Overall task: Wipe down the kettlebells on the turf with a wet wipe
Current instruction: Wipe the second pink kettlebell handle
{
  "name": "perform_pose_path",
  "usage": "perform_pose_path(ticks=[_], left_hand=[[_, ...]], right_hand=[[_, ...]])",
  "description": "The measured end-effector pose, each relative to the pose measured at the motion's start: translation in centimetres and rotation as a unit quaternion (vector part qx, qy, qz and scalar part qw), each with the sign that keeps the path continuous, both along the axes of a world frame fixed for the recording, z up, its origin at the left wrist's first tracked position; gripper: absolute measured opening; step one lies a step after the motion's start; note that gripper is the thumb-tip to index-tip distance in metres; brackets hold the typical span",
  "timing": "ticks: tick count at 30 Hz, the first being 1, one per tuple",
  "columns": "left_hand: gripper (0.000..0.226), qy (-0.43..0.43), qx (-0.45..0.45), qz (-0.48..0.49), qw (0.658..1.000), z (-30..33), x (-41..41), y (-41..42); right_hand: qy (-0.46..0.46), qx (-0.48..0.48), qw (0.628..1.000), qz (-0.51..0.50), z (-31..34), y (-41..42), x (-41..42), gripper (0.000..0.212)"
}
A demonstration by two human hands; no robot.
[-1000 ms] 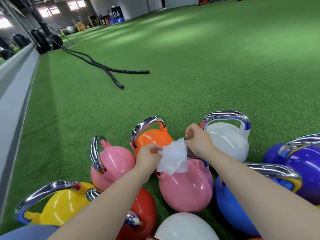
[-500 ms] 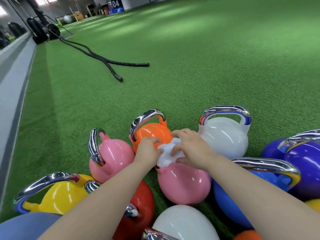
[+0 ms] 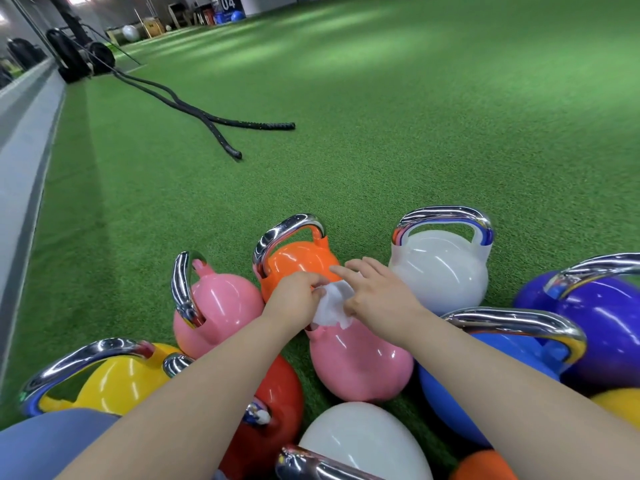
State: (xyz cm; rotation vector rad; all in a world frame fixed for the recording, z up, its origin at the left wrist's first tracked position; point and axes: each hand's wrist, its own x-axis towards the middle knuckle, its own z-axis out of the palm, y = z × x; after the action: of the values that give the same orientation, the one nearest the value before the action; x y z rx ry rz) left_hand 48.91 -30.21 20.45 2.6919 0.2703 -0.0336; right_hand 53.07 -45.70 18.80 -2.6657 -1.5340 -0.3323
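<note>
We are in an indoor gym: green turf (image 3: 415,133) runs far across the floor, coloured kettlebells (image 3: 440,265) with chrome handles crowd together near us, thick black battle ropes (image 3: 207,116) lie on the turf, and an exercise ball (image 3: 130,32) sits by the far wall.

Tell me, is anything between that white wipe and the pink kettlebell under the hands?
Nothing visible: the crumpled white wet wipe lies atop the glossy pink kettlebell, gripped by the left hand, right hand touching it.
</note>
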Motion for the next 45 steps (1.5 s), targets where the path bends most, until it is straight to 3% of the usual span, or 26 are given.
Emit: perform_pose_path(ticks=[8,14,20,24,27,31,35,39,45], left_hand=[[0.027,0.035,0.024,0.011,0.999,-0.6,0.0,0.9],[0.029,0.045,0.052,-0.006,0.998,-0.6,0.0,1.0],[0.050,-0.072,0.010,-0.073,0.995,0.6,1.5,-0.4],[0.074,0.083,0.069,-0.120,0.987,0.3,3.0,-0.5],[0.051,0.172,0.138,-0.138,0.966,-0.2,3.3,-1.1],[0.027,0.103,0.220,-0.128,0.962,-1.0,3.3,-3.0],[0.021,0.035,0.304,-0.136,0.942,-1.7,3.4,-4.4],[0.024,0.003,0.351,-0.124,0.928,-2.2,3.7,-6.2],[0.020,0.078,0.432,-0.218,0.872,-2.4,6.7,-10.9]], right_hand=[[0.016,0.104,0.993,-0.049,-0.7,-2.2,0.9,0.024],[0.034,0.151,0.980,-0.128,-0.9,-3.3,1.1,0.004],[0.115,0.185,0.950,-0.223,-0.1,-4.2,1.9,0.019],[0.143,0.236,0.921,-0.275,0.3,-4.4,2.6,0.022],[0.181,0.260,0.901,-0.298,0.4,-4.6,2.6,0.028],[0.211,0.274,0.882,-0.319,0.1,-4.9,2.4,0.029],[0.232,0.305,0.859,-0.339,-0.4,-4.5,2.4,0.029],[0.269,0.366,0.812,-0.367,-0.4,-4.0,2.8,0.034],[0.307,0.474,0.724,-0.397,-0.6,-4.1,2.6,0.035]])
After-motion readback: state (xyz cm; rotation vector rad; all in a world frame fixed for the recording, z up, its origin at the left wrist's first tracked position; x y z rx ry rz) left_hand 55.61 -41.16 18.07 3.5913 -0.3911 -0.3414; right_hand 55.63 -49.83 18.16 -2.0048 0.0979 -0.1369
